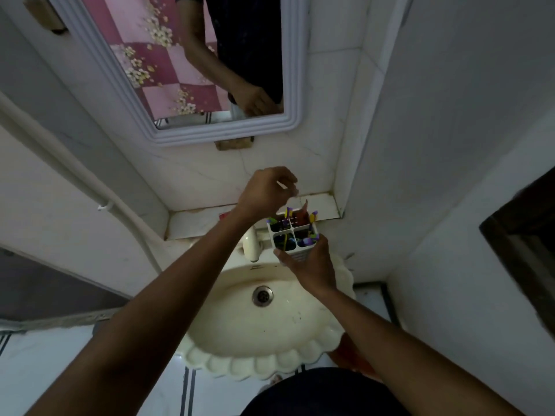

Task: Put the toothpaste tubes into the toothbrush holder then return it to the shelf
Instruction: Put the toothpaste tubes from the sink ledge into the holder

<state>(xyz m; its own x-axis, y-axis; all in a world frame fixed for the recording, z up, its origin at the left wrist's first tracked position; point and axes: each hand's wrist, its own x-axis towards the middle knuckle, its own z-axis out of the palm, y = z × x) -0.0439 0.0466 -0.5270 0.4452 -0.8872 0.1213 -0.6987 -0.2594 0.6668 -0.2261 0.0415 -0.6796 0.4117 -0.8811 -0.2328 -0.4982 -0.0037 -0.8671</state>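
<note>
The lower wall of the toothbrush holder [292, 235] is covered by the fingers of the right hand [312, 265], so its base cannot be seen. The contents of its four compartments are too small and dark to be told apart; only purple, yellow and red tips can be made out. A red item [224, 217] on the shelf [192, 222] is largely hidden behind the left forearm. Whether anything is pinched in the blurred fingertips of the left hand [265, 190] cannot be told. Part of the tap [250, 244] is screened by the left wrist. An orange object [350, 352] below the sink [240, 364] is mostly concealed by the right forearm. A dark frame [522, 235] is cut off by the right edge.
</note>
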